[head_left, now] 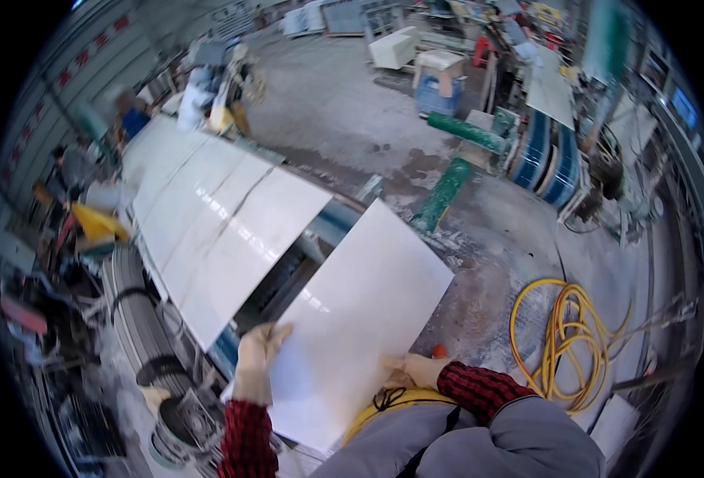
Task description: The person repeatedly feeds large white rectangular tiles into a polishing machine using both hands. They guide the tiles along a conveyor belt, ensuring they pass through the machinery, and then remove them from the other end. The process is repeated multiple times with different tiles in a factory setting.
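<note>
The left hand (pixel 261 354) is grasping the slab (pixel 364 291) by its left edge, the right hand (pixel 417 370) by its near right edge. It is extending forward, standing apart from the panels (pixel 276 215), while floor (pixel 479 275) is stretching rightward to the hose (pixel 561 338).

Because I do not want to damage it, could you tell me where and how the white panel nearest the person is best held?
Likely by both long edges: left hand from the left, right hand from the right, about where they are now. The white panel is broad and flat with no visible handle, so its edges seem the natural hold.
</note>
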`<state>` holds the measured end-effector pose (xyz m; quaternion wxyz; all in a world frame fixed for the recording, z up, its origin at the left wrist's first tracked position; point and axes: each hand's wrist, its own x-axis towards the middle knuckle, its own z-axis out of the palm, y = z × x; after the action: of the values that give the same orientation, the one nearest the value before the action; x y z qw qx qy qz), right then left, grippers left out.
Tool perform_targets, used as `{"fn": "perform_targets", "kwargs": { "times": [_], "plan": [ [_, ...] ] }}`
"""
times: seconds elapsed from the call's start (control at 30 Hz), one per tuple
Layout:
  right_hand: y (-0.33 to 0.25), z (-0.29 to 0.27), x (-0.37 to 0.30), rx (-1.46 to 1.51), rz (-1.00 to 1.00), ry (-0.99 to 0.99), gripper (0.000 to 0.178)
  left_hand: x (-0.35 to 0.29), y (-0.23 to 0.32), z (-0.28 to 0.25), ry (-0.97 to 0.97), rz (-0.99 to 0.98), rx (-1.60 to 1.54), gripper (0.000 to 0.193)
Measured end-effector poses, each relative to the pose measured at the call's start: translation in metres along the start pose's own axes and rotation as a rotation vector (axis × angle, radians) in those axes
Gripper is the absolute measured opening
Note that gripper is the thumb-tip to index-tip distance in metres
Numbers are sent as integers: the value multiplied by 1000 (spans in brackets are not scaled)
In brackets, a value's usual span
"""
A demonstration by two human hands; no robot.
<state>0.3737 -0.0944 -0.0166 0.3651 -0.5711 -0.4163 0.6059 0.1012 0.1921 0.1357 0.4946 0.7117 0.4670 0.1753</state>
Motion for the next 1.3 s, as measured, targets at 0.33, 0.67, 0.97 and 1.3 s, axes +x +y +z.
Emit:
{"fn": "perform_targets", "kwargs": {
  "times": [0.33, 0.67, 0.97, 1.3],
  "plan": [
    [-40, -56, -32, 578, 246, 180, 58, -51, 97, 7, 247, 87, 271, 44],
    [-92, -323, -103, 413, -254, 499, 47, 45, 205, 184, 253, 183, -225, 43],
    [-162, -531, -257, 426, -286, 917, 54, 157, 312, 436, -8, 187, -518, 45],
    [-81, -604, -301, 704, -152, 1135, 67, 215, 345, 597, -403, 17, -474, 43]
  ]
}}
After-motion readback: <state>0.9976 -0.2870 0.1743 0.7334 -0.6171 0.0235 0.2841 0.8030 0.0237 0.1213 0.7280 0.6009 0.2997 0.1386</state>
